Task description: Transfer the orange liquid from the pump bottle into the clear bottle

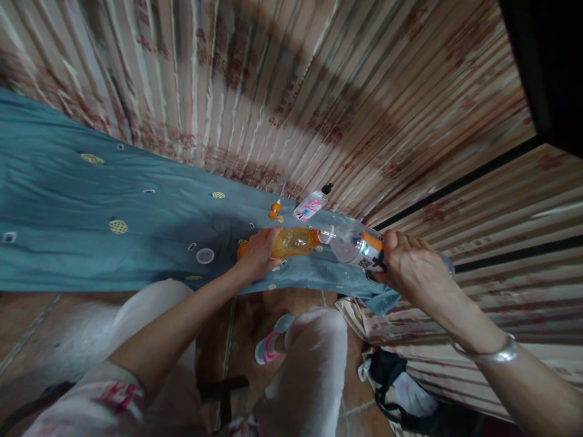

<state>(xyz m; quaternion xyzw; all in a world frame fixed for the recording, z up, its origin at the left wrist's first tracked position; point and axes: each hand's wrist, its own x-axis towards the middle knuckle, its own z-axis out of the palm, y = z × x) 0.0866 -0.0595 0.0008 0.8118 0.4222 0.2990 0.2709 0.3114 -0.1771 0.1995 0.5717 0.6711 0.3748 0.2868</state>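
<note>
hands hold two bottles mouth to mouth over the bed's near edge

left hand (259, 254) is wrapped around the base end of an orange-tinted bottle (291, 243), holding it nearly level above the near edge of the bed (68, 200). right hand (410, 267) is closed around the body of a clear bottle (353, 244) with an orange and white label, tipped so its neck meets the mouth of the orange-tinted bottle. both forearms reach forward from the lower corners, the right wrist wearing a silver bangle (489, 355).

the two bottles hang just above the bed's near edge, toward its right end, where the teal cover runs out against a striped curtain (319, 91). to the left the cover stretches wide and mostly bare; a clear round lid (204, 255) lies near the near edge, just left of the left hand. farther back, near the far edge, lie a small pink-labelled bottle (312, 205) with a black cap and a small orange cap (274, 209).

the orange-tinted bottle holds amber liquid along its lower side. the clear bottle looks nearly empty; how much is in it i cannot tell.
</note>
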